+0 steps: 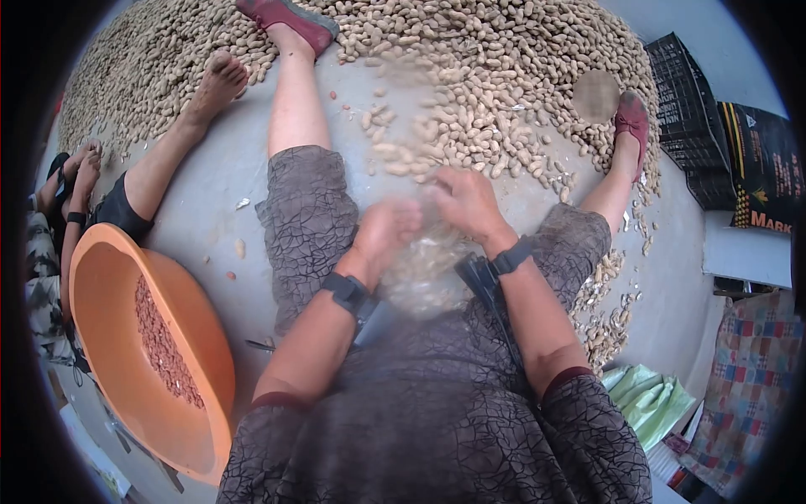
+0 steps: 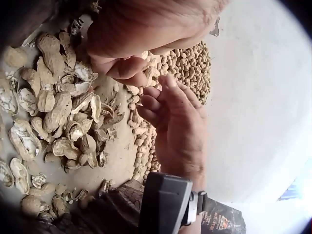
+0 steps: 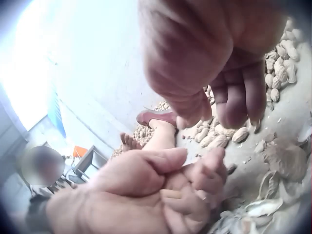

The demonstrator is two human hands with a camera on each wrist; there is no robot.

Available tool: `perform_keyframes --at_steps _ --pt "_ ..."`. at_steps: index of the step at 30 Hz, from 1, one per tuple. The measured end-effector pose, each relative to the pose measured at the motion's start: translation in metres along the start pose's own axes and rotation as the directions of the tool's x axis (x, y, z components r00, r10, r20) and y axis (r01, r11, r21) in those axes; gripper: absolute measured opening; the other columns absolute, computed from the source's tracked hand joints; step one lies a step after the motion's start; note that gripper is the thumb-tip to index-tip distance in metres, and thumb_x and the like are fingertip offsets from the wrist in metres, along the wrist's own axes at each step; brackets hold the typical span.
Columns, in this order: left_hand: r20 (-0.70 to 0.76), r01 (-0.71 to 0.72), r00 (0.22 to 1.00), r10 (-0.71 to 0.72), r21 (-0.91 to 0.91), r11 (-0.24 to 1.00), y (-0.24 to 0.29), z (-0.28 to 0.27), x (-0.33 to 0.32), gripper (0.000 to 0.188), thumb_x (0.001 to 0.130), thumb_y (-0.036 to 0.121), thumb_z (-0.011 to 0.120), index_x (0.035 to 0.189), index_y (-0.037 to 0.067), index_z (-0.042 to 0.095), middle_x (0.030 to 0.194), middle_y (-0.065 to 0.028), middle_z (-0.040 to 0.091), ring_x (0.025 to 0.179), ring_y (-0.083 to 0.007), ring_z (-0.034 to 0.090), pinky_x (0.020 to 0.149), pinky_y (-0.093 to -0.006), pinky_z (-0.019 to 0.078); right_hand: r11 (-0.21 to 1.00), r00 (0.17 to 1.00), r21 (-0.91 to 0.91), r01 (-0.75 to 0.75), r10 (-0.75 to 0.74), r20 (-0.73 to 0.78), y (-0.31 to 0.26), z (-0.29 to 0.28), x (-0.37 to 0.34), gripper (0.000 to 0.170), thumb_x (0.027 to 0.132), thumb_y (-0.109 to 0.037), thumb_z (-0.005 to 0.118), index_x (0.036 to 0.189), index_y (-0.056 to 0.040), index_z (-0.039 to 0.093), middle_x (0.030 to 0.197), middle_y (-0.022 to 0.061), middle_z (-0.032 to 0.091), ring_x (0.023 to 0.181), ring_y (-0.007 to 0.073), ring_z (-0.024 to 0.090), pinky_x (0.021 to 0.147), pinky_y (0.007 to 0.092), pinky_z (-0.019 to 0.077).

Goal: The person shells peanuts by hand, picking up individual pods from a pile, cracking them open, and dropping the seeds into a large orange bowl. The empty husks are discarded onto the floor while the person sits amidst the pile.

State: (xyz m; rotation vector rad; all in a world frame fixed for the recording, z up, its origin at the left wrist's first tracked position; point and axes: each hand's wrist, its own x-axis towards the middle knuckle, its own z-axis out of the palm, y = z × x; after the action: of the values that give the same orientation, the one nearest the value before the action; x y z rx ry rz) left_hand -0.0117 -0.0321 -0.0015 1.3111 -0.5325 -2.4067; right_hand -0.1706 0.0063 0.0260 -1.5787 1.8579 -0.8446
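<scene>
In front of the lap, my left hand (image 1: pixel 386 231) and right hand (image 1: pixel 466 202) are close together, blurred in the head view. The fingers of the left hand (image 3: pixel 146 190) are curled in the right wrist view, and a tan piece like a peanut (image 3: pixel 178 195) shows among them. Just above it, the right hand (image 3: pixel 209 53) points its loosely bent fingers down, with nothing visible between thumb and fingers. Below both hands lie broken peanut shells (image 2: pixel 58 109). Whole peanuts (image 1: pixel 495 109) spread out beyond the hands in a large heap.
An orange basin (image 1: pixel 189 294) with red peanut kernels (image 1: pixel 164 336) stands tilted at the left. Another person's bare foot (image 1: pixel 220 80) rests by the heap. Black crates (image 1: pixel 688 109), a printed black bag (image 1: pixel 760 168) and a green sack (image 1: pixel 646 399) are at the right.
</scene>
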Motion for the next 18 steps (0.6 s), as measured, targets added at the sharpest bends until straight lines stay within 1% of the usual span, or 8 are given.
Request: perform_keyframes --at_steps 1,2,4,7,10,14,17,18 --pt "-0.007 0.003 1.000 -0.003 0.001 1.000 -0.001 -0.003 0.001 0.027 0.095 0.020 0.039 0.094 0.000 0.057 0.076 -0.0026 0.054 0.063 -0.0083 0.047 0.051 -0.0194 0.0360 0.971 0.993 -0.233 0.049 -0.074 -0.097 0.002 0.001 0.006 0.016 0.068 -0.014 0.062 0.080 -0.0028 0.062 0.074 0.0138 0.060 0.072 0.0301 0.058 0.062 0.0413 0.0454" --pt "0.005 0.006 1.000 -0.006 0.032 0.999 -0.003 -0.007 0.004 0.026 0.095 0.019 0.039 0.096 0.000 0.056 0.075 -0.0020 0.052 0.062 -0.0082 0.045 0.048 -0.0191 0.0344 0.973 0.993 -0.227 0.045 -0.069 -0.097 0.008 0.004 0.008 0.016 0.068 -0.014 0.062 0.080 -0.0028 0.062 0.074 0.0138 0.060 0.072 0.0301 0.058 0.062 0.0413 0.0454" --pt "0.015 0.013 1.000 -0.014 0.067 0.998 -0.002 -0.007 0.005 0.025 0.095 0.018 0.038 0.097 0.000 0.055 0.073 -0.0015 0.050 0.060 -0.0081 0.044 0.046 -0.0188 0.0328 0.812 0.949 -0.533 0.238 -0.312 -0.052 0.021 0.009 0.012 0.016 0.065 -0.009 0.060 0.080 -0.0052 0.062 0.079 0.0132 0.057 0.079 0.0283 0.057 0.064 0.0391 0.0464" --pt "-0.043 -0.046 0.998 0.050 0.081 0.996 -0.004 -0.005 0.005 0.021 0.094 0.013 0.037 0.100 0.000 0.053 0.073 -0.0008 0.047 0.058 -0.0077 0.041 0.042 -0.0181 0.0294 0.765 0.938 -0.596 0.244 -0.342 -0.054 0.031 0.016 0.013 0.012 0.064 -0.005 0.058 0.075 -0.0064 0.061 0.081 0.0125 0.054 0.085 0.0287 0.055 0.065 0.0385 0.0469" --pt "-0.084 -0.090 0.993 0.089 -0.010 0.996 0.000 0.001 0.000 0.020 0.091 0.006 0.039 0.105 -0.002 0.050 0.075 -0.0020 0.049 0.060 -0.0083 0.043 0.044 -0.0178 0.0312 0.815 0.976 -0.560 0.147 -0.212 -0.051 0.029 0.017 0.010 0.010 0.068 -0.004 0.057 0.077 -0.0052 0.061 0.090 0.0124 0.056 0.088 0.0297 0.055 0.072 0.0386 0.0472" --pt "-0.014 -0.113 0.994 0.113 -0.039 0.993 -0.001 0.004 -0.008 0.023 0.087 -0.001 0.041 0.108 -0.004 0.050 0.080 -0.0051 0.053 0.063 -0.0094 0.047 0.048 -0.0178 0.0356 0.825 0.964 -0.550 0.130 -0.234 -0.124 0.030 0.017 -0.006 0.010 0.067 -0.001 0.057 0.076 -0.0048 0.060 0.084 0.0130 0.056 0.083 0.0317 0.056 0.070 0.0400 0.0479" --pt "0.049 -0.124 0.991 0.124 -0.012 0.992 -0.006 -0.004 -0.007 0.024 0.086 -0.001 0.042 0.109 -0.004 0.051 0.085 -0.0076 0.056 0.064 -0.0093 0.048 0.051 -0.0175 0.0374 0.874 0.972 -0.482 0.057 -0.159 -0.174 0.029 0.009 -0.015 0.007 0.073 -0.002 0.057 0.078 -0.0042 0.061 0.076 0.0095 0.060 0.073 0.0258 0.060 0.067 0.0365 0.0499" --pt "0.082 -0.134 0.988 0.132 0.017 0.991 -0.004 -0.001 -0.011 0.023 0.087 0.000 0.042 0.108 -0.003 0.052 0.088 -0.0087 0.058 0.063 -0.0090 0.048 0.053 -0.0173 0.0378 0.999 0.991 -0.036 -0.023 0.018 -0.132 0.025 0.002 -0.019 0.005 0.077 -0.005 0.058 0.080 -0.0032 0.062 0.075 0.0076 0.061 0.071 0.0209 0.060 0.066 0.0330 0.0503"
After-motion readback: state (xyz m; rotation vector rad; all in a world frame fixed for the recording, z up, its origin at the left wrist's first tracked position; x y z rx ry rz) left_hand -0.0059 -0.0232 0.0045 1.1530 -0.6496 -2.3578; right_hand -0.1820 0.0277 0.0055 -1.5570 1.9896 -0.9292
